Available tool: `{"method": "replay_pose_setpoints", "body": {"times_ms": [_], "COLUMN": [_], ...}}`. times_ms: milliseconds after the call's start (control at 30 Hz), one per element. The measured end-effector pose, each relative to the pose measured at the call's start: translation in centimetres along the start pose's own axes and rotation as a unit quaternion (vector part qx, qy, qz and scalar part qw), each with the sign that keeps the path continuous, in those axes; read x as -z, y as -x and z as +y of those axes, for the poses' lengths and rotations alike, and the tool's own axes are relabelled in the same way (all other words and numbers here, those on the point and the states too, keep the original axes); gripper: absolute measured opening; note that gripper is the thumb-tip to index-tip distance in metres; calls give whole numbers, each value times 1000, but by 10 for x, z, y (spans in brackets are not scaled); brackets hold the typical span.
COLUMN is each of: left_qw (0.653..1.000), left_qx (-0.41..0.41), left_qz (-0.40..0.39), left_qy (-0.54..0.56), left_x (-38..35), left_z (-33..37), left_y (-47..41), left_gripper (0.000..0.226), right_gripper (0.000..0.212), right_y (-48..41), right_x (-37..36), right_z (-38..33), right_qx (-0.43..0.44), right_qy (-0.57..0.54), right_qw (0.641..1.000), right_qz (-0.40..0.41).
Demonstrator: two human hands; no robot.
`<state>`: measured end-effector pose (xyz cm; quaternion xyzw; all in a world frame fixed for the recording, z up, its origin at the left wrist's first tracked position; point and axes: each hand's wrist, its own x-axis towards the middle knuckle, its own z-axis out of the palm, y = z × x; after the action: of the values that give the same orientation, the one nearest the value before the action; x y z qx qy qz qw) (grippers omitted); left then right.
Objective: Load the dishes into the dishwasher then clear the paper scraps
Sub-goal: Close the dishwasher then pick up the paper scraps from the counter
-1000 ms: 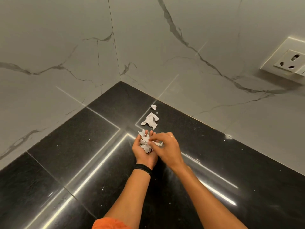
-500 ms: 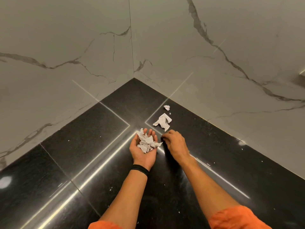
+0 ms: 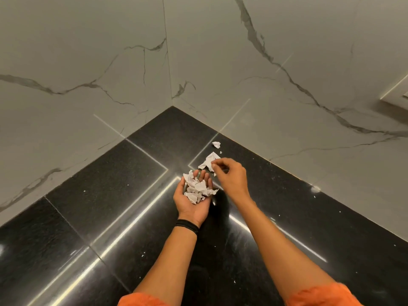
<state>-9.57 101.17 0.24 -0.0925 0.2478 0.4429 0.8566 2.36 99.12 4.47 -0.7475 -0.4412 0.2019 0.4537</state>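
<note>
Black counter [image 3: 110, 206], right hand [image 3: 231, 180] pinching scrap [image 3: 206, 161], smaller scrap [image 3: 216, 144] beyond near wall [image 3: 265, 107]

no readable text, labels or numbers anywhere

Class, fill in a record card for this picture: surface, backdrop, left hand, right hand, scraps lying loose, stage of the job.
Surface: glossy black countertop, seen at its corner
Backdrop: marble walls with grey veins
Left hand: palm up, fingers relaxed, carrying a pile of paper scraps; black wristband on the wrist
Right hand: pinching the large paper scrap at its near edge
Loose: small paper scrap beyond it, near the right wall; white specks around
Stage: clearing scraps, not yet finished
</note>
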Motion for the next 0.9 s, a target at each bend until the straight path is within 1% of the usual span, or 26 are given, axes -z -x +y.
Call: {"method": "replay_pose_setpoints", "body": {"times_ms": [33, 100, 167, 200, 233, 300, 367, 433, 500, 567, 600, 633, 700, 733, 800, 867, 900], "left_qw": [1000, 1000, 1000, 999, 999, 999, 999, 999, 999, 998, 998, 998, 998, 998, 998, 998, 998], "left_qx": [-6, -17, -23, -25, -28, -32, -32, -29, -28, -33, -35, -35, -31, -26, -12, 3, 13], "left_qz": [5, 8, 18, 22, 25, 30, 34, 39, 43, 48, 51, 49, 48, 46, 41, 31, 22], "left_qy": [-3, -4, -2, -1, -1, -6, -11, -13, -18, -21, -26, -29, -37, -41, -47, -52, -49], "left_x": [0, 1, 3, 4, 4, 7, 10, 11, 11, 12, 11, 10, 6, 4, 2, 1, 0], "left_z": [3, 10, 15, 18, 19, 21, 19, 16, 12, 8, 6, 4, -1, -4, -11, -18, -20], "left_y": [0, -4, -10, -11, -12, -14, -16, -17, -15, -10, -8, -6, -1, 1, 5, 6, 6], "left_gripper": [40, 39, 41, 42, 41, 41, 42, 42, 41, 40, 41, 41, 39, 37, 32, 30, 30], "right_gripper": [16, 32, 53, 59, 61, 52, 40, 32, 28, 27, 26, 26, 27, 29, 28, 27, 28], "right_y": [-11, -35, -58, -66, -70, -64, -42, -17, 1, 9, 12, 14, 18, 18, 26, 36, 40], "right_x": [-3, -10, -18, -21, -23, -26, -26, -20, -7, 5, 14, 21, 30, 30, 27, 20, 16], "right_z": [8, 25, 39, 44, 48, 55, 64, 74, 79, 78, 77, 72, 57, 50, 30, 12, 5], "right_qx": [6, 34, 49, 47, 51, 81, 114, 125, 95, 82, 71, 40, -19, -26, -1, 35, 52], "right_qy": [38, 146, 254, 284, 301, 308, 302, 295, 268, 252, 231, 188, 76, 31, -20, -41, -22], "right_qw": [999, 987, 954, 940, 929, 920, 926, 935, 949, 961, 970, 981, 996, 997, 999, 999, 998], "right_qz": [-2, -65, -152, -185, -209, -228, -193, -154, -133, -81, -40, -1, 51, 60, 49, 4, -25]}}
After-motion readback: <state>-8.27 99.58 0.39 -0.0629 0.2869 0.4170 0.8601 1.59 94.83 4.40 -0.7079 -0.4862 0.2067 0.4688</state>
